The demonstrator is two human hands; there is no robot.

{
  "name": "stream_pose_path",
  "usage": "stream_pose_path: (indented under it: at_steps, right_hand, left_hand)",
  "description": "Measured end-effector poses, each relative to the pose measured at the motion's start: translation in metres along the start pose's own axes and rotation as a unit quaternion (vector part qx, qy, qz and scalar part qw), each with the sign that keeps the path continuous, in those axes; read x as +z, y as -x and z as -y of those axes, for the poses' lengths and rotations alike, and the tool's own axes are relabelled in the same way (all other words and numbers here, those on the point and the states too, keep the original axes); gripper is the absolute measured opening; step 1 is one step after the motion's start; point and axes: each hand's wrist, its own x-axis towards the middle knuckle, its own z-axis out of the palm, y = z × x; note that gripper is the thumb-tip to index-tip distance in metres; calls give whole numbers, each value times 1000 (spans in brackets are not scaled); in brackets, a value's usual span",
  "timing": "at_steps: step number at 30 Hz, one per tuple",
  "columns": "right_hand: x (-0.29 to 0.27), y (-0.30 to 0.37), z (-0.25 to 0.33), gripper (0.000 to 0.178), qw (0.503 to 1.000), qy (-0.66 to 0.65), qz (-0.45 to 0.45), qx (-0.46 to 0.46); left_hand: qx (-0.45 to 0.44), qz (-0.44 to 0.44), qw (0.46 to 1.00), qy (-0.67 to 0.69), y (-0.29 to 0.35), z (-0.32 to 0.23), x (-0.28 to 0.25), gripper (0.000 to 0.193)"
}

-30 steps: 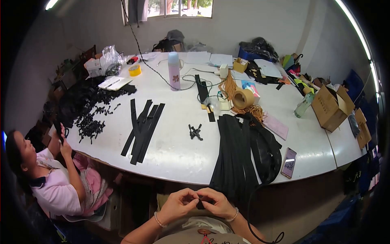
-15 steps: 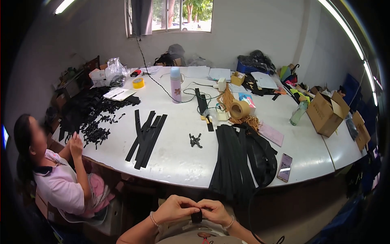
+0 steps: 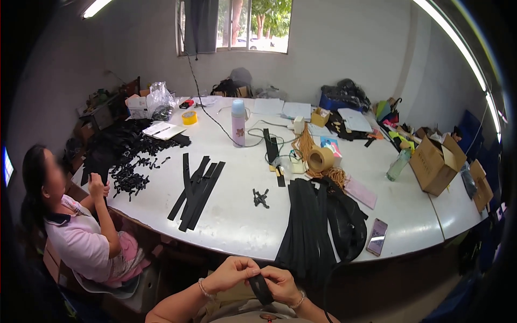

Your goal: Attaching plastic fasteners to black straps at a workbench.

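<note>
Both hands are meeting low in the view, over the person's lap: the left hand (image 3: 229, 274) is pinching the upper end of a short black strap (image 3: 261, 289) between curled fingers, and the right hand (image 3: 280, 283) is cupping it from the other side, closed around its lower part. That strap is looking light, limp and flat, like woven webbing; it is probably bending freely, so gripping it near the ends and keeping it taut is likely the surest hold. Its weave is looking matt rather than slick. Just ahead, a thick bundle of long black straps (image 3: 312, 226) is draping over the edge of the white surface (image 3: 231, 215). Further out, a few flat strips (image 3: 195, 188) are lying fanned, small black buckles (image 3: 260, 197) are sitting between, and a phone (image 3: 376, 237) is resting to the right. At the left, another person (image 3: 81, 237) is sitting and working on black pieces.
</note>
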Motion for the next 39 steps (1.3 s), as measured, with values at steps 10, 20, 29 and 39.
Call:
stream_pose_path:
  at_steps: [10, 20, 29, 39]
  right_hand:
    - [-19, -9, 4, 10, 995, 77, -25, -67]
    - [-20, -10, -14, 10, 995, 73, -74, 5]
    - [-21, -8, -2, 8, 993, 111, -33, -8]
    - [-22, -11, -10, 9, 993, 18, -48, 109]
  left_hand:
    - [-64, -16, 997, 29, -23, 4, -2, 15]
    - [-89, -37, 995, 0, -42, 13, -5, 17]
    - [-94, 9, 995, 42, -38, 18, -7, 15]
    - [-211, 31, 972, 102, -37, 5, -20, 15]
